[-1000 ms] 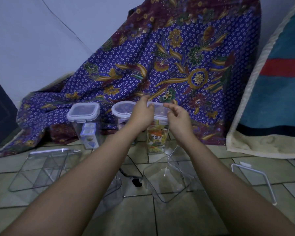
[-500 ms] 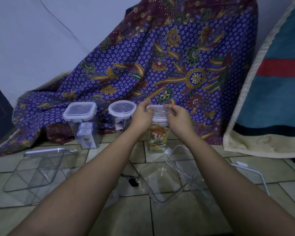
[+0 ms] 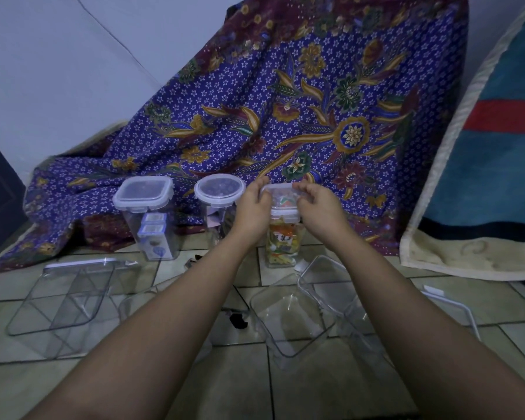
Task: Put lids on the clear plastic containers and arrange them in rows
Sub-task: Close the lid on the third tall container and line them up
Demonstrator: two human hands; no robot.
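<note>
Fingertips of the left hand [image 3: 253,204] and right hand [image 3: 315,204] were pressed on opposite edges of the snap-lock lid [image 3: 281,195], seated on the tall clear container [image 3: 282,237], third in the back row. Stiff, light, slippery plastic was judged; the lid's edges and side flaps would be gripped best.

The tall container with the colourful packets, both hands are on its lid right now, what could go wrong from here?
1. The tall container is narrow and upright; uneven pressing by the left hand and right hand on its lid might tip it toward the round-lidded container beside it.
2. Empty clear containers lie under the forearms, hard to see on the floor tiles; pulling back could knock them.
</note>
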